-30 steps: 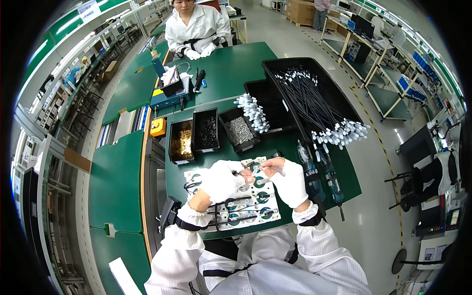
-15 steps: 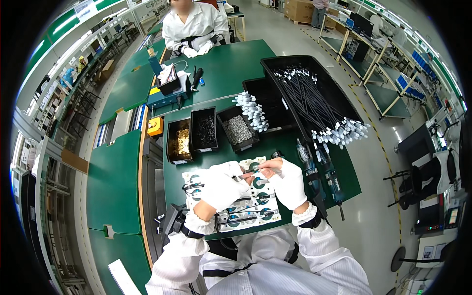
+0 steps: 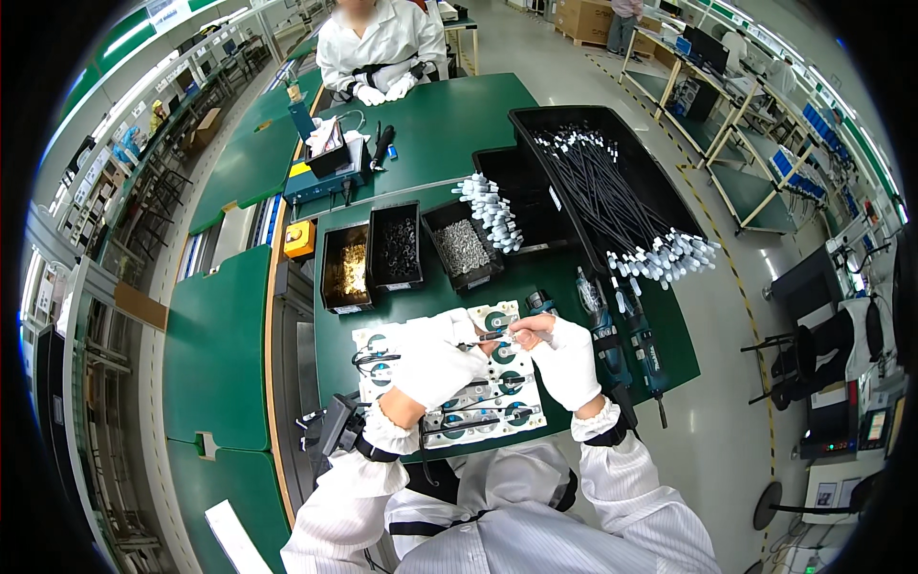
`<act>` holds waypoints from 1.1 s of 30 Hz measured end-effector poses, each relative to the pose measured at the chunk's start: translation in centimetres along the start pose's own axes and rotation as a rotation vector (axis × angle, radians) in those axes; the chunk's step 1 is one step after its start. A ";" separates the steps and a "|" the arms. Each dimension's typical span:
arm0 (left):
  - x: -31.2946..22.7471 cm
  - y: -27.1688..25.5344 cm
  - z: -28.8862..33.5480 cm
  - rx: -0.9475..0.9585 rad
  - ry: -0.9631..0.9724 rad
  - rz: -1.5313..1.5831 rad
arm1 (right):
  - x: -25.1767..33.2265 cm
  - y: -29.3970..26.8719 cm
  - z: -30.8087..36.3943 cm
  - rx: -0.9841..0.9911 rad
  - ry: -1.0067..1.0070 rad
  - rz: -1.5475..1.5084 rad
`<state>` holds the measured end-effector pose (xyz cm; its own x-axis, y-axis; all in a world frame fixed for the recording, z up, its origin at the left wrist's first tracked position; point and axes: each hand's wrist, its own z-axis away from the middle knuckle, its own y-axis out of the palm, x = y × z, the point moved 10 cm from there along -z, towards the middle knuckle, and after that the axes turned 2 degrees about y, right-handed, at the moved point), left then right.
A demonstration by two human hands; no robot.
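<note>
In white fingerless gloves, my left hand and my right hand meet over a white fixture board with round teal recesses and dark thin parts lying across it. Between the fingertips runs a thin dark piece, pinched from both sides; its exact kind is too small to tell. My left hand and wrist cover the middle of the board. Beyond the right hand, a teal-and-black power screwdriver partly shows at the board's far right corner.
Bins of brass-coloured parts, black parts and silver parts stand beyond the board. A large black tray holds white-tipped black cables. Two more power screwdrivers lie at right. A co-worker sits across the table.
My right hand has shifted slightly, its fingers now curled more closely at the thin dark piece's end. The left hand stays almost in place. The co-worker's hands have moved slightly.
</note>
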<state>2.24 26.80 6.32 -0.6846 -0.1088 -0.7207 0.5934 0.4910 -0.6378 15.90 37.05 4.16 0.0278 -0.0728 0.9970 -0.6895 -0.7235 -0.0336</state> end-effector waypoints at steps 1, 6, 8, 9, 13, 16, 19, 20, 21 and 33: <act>0.1 0.0 0.1 -0.001 -0.001 -0.001 | 0.0 0.0 0.0 -0.010 -0.003 0.041; -1.4 -0.4 0.0 -0.049 0.157 -0.129 | 1.2 -0.6 0.4 -0.090 -0.137 0.122; -1.6 -0.7 0.4 -0.086 0.244 -0.179 | 2.0 0.1 1.0 -0.096 -0.137 0.142; -2.2 -0.8 0.5 -0.115 0.326 -0.221 | 1.3 0.2 1.3 -0.137 -0.038 0.046; -2.9 -0.9 0.2 -0.150 0.272 -0.283 | -0.1 0.3 1.5 -0.196 0.064 -0.079; -3.5 -0.9 0.5 -0.149 0.304 -0.333 | -0.4 0.5 1.4 -0.194 0.070 -0.084; -2.5 0.0 0.5 -0.033 0.217 -0.332 | -0.2 0.8 1.5 -0.181 0.057 -0.105; -2.1 -0.1 0.6 -0.048 0.167 -0.288 | -0.3 0.9 1.5 -0.181 0.060 -0.131; -2.0 0.7 1.1 -0.054 0.236 -0.344 | 0.4 1.0 1.6 -0.162 0.037 -0.148; -1.3 -0.8 -0.5 0.209 -0.007 -0.101 | 0.2 2.6 0.5 0.015 0.021 -0.024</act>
<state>2.41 26.99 7.95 -0.7426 -0.1546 -0.6516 0.5972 0.2873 -0.7488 14.48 34.84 4.29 0.0291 -0.0413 0.9987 -0.6780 -0.7349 -0.0107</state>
